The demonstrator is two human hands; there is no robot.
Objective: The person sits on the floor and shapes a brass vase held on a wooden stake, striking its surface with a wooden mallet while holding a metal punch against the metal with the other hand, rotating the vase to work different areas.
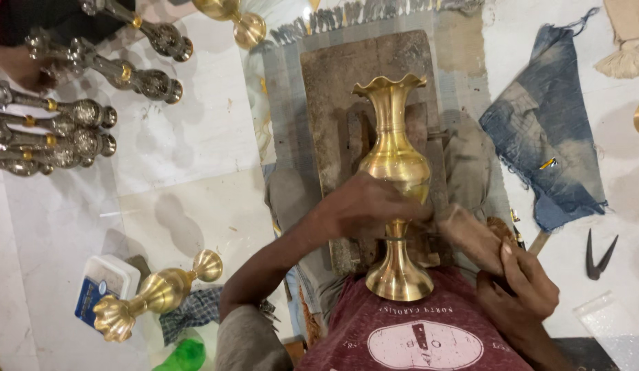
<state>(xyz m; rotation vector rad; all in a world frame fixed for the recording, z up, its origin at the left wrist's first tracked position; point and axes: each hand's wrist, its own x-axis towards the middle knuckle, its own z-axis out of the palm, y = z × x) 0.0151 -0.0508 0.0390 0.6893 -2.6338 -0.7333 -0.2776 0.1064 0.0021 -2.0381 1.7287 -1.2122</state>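
Gripping a brass vase (393,165) round its narrow waist, the left hand (366,206) has its fingers (402,209) curled shut on the metal. Vase stands upright, foot against the maroon shirt (415,336), fluted rim pointing away, over a worn wooden block (333,82) on a grey fringed mat (285,103). Right hand (519,288) sits just right of the vase foot, fingers closed round a wooden-handled tool (474,237) whose end touches the vase near the waist. Second brass vase (154,295) lies on its side on the floor at lower left, beside a small white box (103,282). Row of silver-coloured vases (58,130) lies at upper left. Blue cloth (549,144) and black metal pincers (598,255) lie at right.
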